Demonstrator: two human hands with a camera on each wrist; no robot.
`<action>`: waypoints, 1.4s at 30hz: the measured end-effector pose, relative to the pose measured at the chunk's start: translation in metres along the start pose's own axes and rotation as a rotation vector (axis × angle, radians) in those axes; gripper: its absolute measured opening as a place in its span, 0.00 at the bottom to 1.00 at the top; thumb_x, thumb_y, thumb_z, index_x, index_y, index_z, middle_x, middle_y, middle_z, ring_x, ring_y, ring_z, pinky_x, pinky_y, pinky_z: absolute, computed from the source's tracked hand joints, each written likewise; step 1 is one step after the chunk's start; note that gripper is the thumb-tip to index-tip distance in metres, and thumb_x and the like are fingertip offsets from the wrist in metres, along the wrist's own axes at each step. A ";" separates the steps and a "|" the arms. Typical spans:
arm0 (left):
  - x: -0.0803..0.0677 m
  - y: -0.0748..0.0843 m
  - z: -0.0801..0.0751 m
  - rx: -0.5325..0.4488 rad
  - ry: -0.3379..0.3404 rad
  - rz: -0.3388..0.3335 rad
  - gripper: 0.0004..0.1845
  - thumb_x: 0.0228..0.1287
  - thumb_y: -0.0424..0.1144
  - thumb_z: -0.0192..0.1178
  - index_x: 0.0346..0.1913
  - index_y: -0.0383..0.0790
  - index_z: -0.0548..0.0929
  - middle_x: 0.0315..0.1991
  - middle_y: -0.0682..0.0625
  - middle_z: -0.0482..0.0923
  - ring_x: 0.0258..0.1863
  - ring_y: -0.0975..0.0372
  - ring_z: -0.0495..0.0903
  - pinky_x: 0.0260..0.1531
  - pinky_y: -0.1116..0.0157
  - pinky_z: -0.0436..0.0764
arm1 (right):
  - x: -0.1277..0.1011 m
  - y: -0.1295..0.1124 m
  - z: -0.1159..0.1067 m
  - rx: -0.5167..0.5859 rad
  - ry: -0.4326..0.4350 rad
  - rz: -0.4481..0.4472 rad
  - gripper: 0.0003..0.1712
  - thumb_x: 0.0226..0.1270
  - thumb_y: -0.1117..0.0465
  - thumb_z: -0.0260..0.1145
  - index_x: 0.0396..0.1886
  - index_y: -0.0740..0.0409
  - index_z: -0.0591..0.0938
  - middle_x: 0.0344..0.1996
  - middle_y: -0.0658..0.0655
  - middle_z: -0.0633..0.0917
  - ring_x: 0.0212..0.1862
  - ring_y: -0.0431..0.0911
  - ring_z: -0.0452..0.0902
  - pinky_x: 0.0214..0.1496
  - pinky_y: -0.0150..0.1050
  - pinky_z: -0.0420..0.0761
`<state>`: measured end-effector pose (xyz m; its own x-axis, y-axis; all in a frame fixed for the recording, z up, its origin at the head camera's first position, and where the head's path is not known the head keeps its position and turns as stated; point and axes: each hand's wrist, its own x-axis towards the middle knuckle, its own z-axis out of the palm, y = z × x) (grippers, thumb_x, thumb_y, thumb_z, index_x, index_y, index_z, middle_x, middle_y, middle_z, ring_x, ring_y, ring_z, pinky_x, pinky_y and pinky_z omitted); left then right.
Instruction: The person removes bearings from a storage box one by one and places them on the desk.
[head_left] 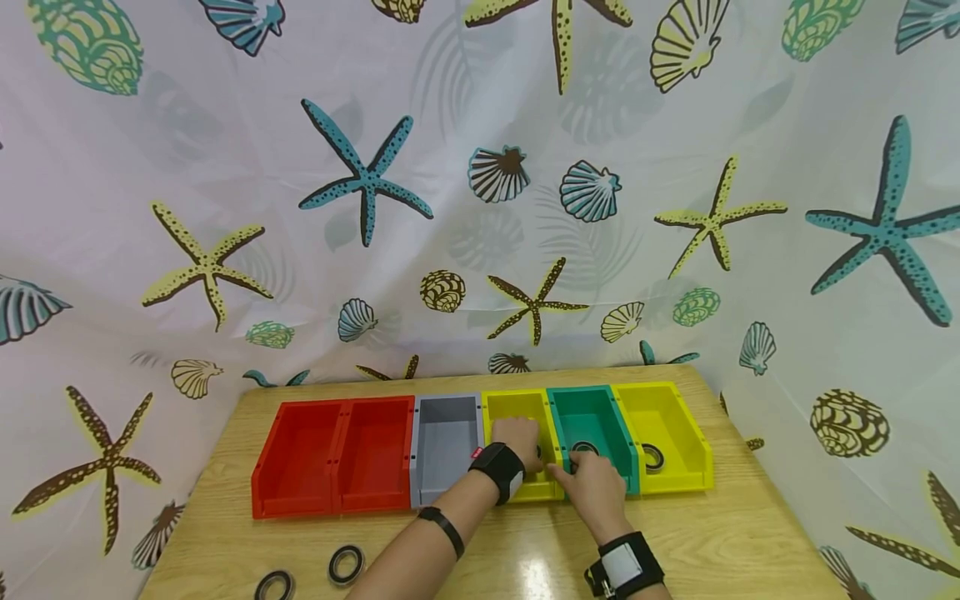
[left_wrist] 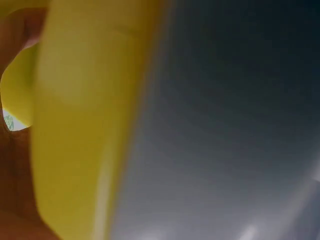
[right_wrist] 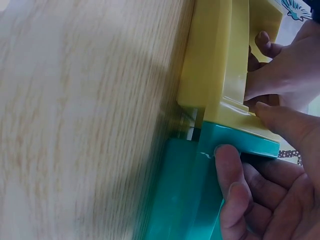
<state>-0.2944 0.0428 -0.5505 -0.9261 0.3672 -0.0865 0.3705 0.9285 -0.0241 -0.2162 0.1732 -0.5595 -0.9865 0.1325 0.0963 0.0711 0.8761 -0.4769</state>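
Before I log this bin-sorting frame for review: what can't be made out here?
- Head view: what the left hand holds inside the yellow bin; the hand covers it.
- Head view: the right hand hides part of the ring in the green bin.
- Left wrist view: only blur, yellow beside grey.
- Head view: the bottom edge crops one ring on the table.

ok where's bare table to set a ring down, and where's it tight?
Free: the table right of the right hand, and the strip before the red bins, above the two loose rings. Crowded: both hands meet at the yellow bin and green bin; left hand is inside the yellow one.
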 end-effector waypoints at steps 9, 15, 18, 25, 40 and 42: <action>-0.006 0.006 -0.014 0.011 -0.055 0.008 0.20 0.46 0.61 0.71 0.33 0.49 0.83 0.31 0.56 0.80 0.30 0.63 0.77 0.31 0.62 0.76 | 0.001 0.000 0.000 0.000 -0.001 0.011 0.29 0.54 0.44 0.73 0.48 0.62 0.85 0.38 0.62 0.87 0.27 0.47 0.79 0.21 0.41 0.71; -0.003 0.008 -0.009 0.020 -0.062 0.003 0.19 0.46 0.61 0.71 0.31 0.50 0.83 0.29 0.56 0.79 0.29 0.63 0.76 0.31 0.62 0.76 | 0.001 0.001 0.002 -0.007 0.008 0.004 0.30 0.53 0.43 0.73 0.47 0.62 0.86 0.37 0.62 0.87 0.28 0.48 0.80 0.21 0.42 0.72; -0.002 0.008 -0.006 0.020 -0.058 0.001 0.20 0.46 0.61 0.71 0.31 0.49 0.83 0.28 0.56 0.79 0.28 0.63 0.76 0.29 0.62 0.76 | 0.001 0.001 0.003 -0.008 0.012 0.005 0.29 0.53 0.44 0.73 0.47 0.62 0.86 0.39 0.62 0.87 0.29 0.48 0.80 0.22 0.43 0.73; 0.001 0.008 0.000 0.034 -0.052 0.002 0.21 0.46 0.62 0.71 0.32 0.49 0.84 0.30 0.55 0.80 0.30 0.62 0.78 0.30 0.61 0.77 | 0.001 0.001 0.003 -0.005 0.018 0.007 0.29 0.53 0.43 0.73 0.46 0.61 0.86 0.38 0.61 0.87 0.28 0.48 0.80 0.22 0.42 0.72; -0.001 0.010 -0.002 0.059 -0.043 -0.002 0.20 0.47 0.62 0.70 0.31 0.50 0.84 0.28 0.55 0.80 0.27 0.62 0.78 0.27 0.62 0.77 | 0.002 0.001 0.004 -0.007 0.010 0.015 0.29 0.53 0.44 0.73 0.46 0.61 0.86 0.39 0.61 0.87 0.30 0.49 0.81 0.23 0.44 0.74; -0.002 0.010 -0.003 0.060 -0.043 -0.003 0.20 0.47 0.62 0.70 0.31 0.50 0.84 0.28 0.55 0.80 0.27 0.62 0.78 0.27 0.62 0.77 | 0.002 0.001 0.003 -0.007 0.006 0.020 0.29 0.53 0.44 0.73 0.47 0.61 0.86 0.39 0.61 0.87 0.30 0.49 0.81 0.24 0.45 0.74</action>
<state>-0.2894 0.0518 -0.5474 -0.9239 0.3604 -0.1287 0.3723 0.9244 -0.0836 -0.2187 0.1725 -0.5623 -0.9839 0.1534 0.0921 0.0924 0.8764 -0.4726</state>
